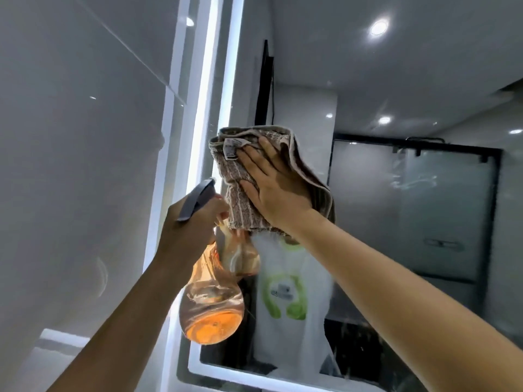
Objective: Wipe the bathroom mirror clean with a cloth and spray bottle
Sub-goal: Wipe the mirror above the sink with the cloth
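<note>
While the folded brown cloth (239, 199) is pressed against the mirror (396, 207) near its lit left edge by the flat, straight-fingered right hand (271, 188), the orange spray bottle (212, 301) is gripped just beside it by the left hand (189, 230). Even pressure and overlapping strokes are advised, so that streaks are avoided.

Care tag: a small white fabric tag (230, 149), sewn to the folded brown-and-beige striped terry cloth (240, 199) at centre-left of the frame, carried a few dark printed lines, too small and blurred to read.
Shirt print: a white T-shirt (283, 335), reflected at lower centre in the backlit rectangular wall mirror (396, 80), bore a green ring-shaped logo (267, 290) around a small dark block of lettering. It was mirrored and blurred, so no word could be made out.
Readable text: none on either.
</note>
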Available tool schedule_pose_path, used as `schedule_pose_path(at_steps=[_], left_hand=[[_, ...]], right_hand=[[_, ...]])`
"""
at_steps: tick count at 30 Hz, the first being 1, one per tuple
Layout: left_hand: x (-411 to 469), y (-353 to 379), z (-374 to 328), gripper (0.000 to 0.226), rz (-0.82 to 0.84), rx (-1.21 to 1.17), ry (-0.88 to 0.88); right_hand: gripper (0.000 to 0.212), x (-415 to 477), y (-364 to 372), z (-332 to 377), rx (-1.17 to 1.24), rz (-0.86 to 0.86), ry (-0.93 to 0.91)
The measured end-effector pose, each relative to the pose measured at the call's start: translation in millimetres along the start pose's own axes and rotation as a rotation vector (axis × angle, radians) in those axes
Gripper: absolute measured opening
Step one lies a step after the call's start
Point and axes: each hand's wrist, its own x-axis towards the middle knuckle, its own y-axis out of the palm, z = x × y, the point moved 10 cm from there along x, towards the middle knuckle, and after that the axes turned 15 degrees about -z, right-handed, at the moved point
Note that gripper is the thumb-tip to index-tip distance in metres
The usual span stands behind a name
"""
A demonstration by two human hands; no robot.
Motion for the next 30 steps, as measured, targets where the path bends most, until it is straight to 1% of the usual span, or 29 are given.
schedule_pose_path(at_steps=[1,4,7,11,16,18,20,22,24,27,30], left_hand=[[1,0,-4,0.006,-0.012,-0.006,0.008],[1,5,-10,0.005,0.002,0.007,0.026],[-1,11,-13,0.012,0.02,0.043,0.039],[-1,11,-13,0.008,0.007,0.061,0.033],[-5,12,-8,0.009,-0.004,0.064,0.028],[-7,18,-5,0.008,-0.013,0.056,0.009],[-15,31,-6,0.011,0.0,0.053,0.005],[-27,49,-9,0.024,0.033,0.035,0.009],[-38,67,-13,0.032,0.05,0.011,0.016],[-57,97,-21,0.032,0.065,0.011,0.025],[-83,129,-31,0.032,0.102,0.0,0.052]], right_hand=[[0.053,1,-1,-2,0.003,-0.008,-0.002],[0.051,-4,5,-6,0.01,0.047,0.015],[0.051,-3,1,-8,0.008,0.036,0.029],[0.051,-4,3,-7,0.033,0.07,0.04],[0.051,-8,-5,-17,-0.016,0.107,0.033],[0.051,-14,-17,-30,-0.032,0.098,0.035],[0.052,-19,-31,-44,-0.063,0.084,0.04],[0.052,-27,-44,-61,-0.095,0.094,0.053],[0.053,-37,-55,-81,-0.15,0.112,0.061],[0.053,-55,-78,-117,-0.23,0.102,0.073],[0.053,-79,-98,-148,-0.255,0.123,0.096]])
